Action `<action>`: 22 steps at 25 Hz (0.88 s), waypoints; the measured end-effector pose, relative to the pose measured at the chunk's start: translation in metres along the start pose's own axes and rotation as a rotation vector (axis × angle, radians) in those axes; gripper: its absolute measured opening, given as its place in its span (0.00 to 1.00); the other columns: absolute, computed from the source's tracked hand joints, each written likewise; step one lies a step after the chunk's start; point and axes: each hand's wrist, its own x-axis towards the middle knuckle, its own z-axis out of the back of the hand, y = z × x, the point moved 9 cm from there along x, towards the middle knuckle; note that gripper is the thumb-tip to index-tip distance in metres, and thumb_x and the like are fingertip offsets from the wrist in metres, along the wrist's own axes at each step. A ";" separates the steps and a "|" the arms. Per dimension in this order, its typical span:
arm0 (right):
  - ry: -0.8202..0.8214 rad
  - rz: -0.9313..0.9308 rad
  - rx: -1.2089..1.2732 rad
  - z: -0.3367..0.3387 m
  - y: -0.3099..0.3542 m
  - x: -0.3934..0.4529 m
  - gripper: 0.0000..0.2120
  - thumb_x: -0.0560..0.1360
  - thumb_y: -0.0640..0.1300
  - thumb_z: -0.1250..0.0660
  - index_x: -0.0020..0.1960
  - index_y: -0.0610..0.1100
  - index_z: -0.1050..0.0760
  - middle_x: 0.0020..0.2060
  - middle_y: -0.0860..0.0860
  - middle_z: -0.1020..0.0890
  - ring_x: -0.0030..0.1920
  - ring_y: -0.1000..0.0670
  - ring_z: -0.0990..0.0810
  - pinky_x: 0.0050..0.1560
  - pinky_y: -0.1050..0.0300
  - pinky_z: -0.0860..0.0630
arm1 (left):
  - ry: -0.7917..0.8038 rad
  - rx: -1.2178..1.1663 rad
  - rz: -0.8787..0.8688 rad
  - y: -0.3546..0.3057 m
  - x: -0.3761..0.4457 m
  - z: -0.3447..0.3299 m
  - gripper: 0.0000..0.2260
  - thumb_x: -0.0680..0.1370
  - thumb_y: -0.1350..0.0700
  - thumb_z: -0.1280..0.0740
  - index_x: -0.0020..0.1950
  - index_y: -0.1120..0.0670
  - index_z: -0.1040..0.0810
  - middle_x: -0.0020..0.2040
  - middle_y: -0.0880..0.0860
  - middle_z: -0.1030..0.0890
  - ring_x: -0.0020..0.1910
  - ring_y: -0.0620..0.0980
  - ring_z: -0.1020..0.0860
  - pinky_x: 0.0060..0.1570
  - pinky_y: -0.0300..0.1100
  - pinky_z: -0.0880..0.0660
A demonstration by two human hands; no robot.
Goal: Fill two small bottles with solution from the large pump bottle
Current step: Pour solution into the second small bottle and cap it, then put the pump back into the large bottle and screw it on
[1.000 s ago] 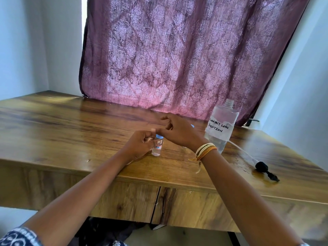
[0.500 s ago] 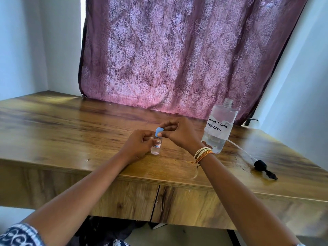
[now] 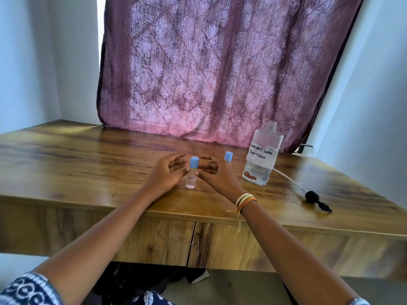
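Fingers of the left hand (image 3: 167, 172) spread loose and slightly curled just left of a small capped bottle (image 3: 192, 172) at the centre of the frame, holding nothing; whether a fingertip grazes the bottle cannot be told. The right hand (image 3: 217, 176) mirrors it from the right, thumb stretched toward the bottle's lower body, fingers relaxed and half bent behind the cap, gripping nothing. Both forearms run down to the lower corners of the frame, the right wrist wearing a stack of thin bangles and thread (image 3: 244, 200), the left arm ending in a blue-and-white patterned sleeve (image 3: 24, 291). Small bottles number two: the one between the hands stands upright with a blue cap and clear liquid inside, and a second small bottle (image 3: 228, 156) shows only its blue cap above the right hand. Large bottles number one: the clear large bottle (image 3: 263, 155), hand-labelled "CONTACT LENS SOLUTION", stands open-necked to the right of centre with a little liquid at the bottom. One pump head (image 3: 312, 197), black with a white tube, lies on its side at right, apart from the bottle. All rest on a wooden table (image 3: 77, 164) against pale walls, with a mauve patterned curtain (image 3: 209, 69) filling the upper middle.
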 end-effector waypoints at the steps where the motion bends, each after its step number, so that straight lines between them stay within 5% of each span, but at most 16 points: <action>1: 0.007 -0.024 -0.003 0.002 -0.004 -0.001 0.24 0.70 0.33 0.26 0.65 0.38 0.27 0.51 0.41 0.16 0.52 0.46 0.16 0.48 0.66 0.20 | -0.031 0.080 -0.049 -0.007 -0.003 0.004 0.20 0.73 0.64 0.29 0.64 0.56 0.24 0.57 0.56 0.18 0.55 0.46 0.20 0.60 0.45 0.24; 6: -0.008 -0.087 -0.140 0.031 -0.016 -0.007 0.18 0.71 0.32 0.30 0.60 0.39 0.24 0.50 0.40 0.17 0.51 0.43 0.18 0.56 0.53 0.21 | -0.213 0.436 -0.434 -0.082 -0.020 -0.003 0.12 0.74 0.66 0.35 0.54 0.58 0.18 0.53 0.55 0.16 0.53 0.51 0.19 0.55 0.41 0.25; 11: -0.109 -0.113 -0.261 0.082 -0.027 -0.025 0.08 0.71 0.33 0.31 0.50 0.37 0.19 0.44 0.38 0.16 0.45 0.44 0.18 0.50 0.57 0.22 | -0.091 0.386 -0.418 -0.114 -0.012 -0.068 0.12 0.76 0.61 0.35 0.58 0.56 0.21 0.56 0.53 0.18 0.47 0.46 0.22 0.48 0.36 0.27; 14: -0.218 -0.181 -0.418 0.128 -0.041 -0.041 0.06 0.71 0.36 0.32 0.45 0.42 0.18 0.39 0.45 0.16 0.43 0.48 0.18 0.41 0.65 0.26 | -0.026 0.332 -0.436 -0.133 0.002 -0.114 0.13 0.76 0.62 0.35 0.60 0.58 0.22 0.58 0.55 0.19 0.56 0.49 0.22 0.55 0.35 0.30; 18: -0.345 -0.348 -0.775 0.186 -0.065 -0.064 0.14 0.69 0.42 0.36 0.53 0.45 0.20 0.47 0.44 0.18 0.51 0.41 0.21 0.49 0.54 0.26 | 0.034 0.296 -0.379 -0.137 0.028 -0.159 0.17 0.76 0.58 0.34 0.65 0.59 0.27 0.62 0.56 0.23 0.60 0.53 0.24 0.60 0.45 0.26; 22: -0.338 -0.703 -1.070 0.235 -0.101 -0.077 0.22 0.71 0.47 0.36 0.63 0.41 0.29 0.60 0.39 0.28 0.61 0.36 0.28 0.63 0.44 0.29 | 0.034 0.289 -0.324 -0.146 0.074 -0.186 0.21 0.77 0.53 0.34 0.68 0.58 0.31 0.66 0.57 0.26 0.65 0.54 0.28 0.60 0.43 0.31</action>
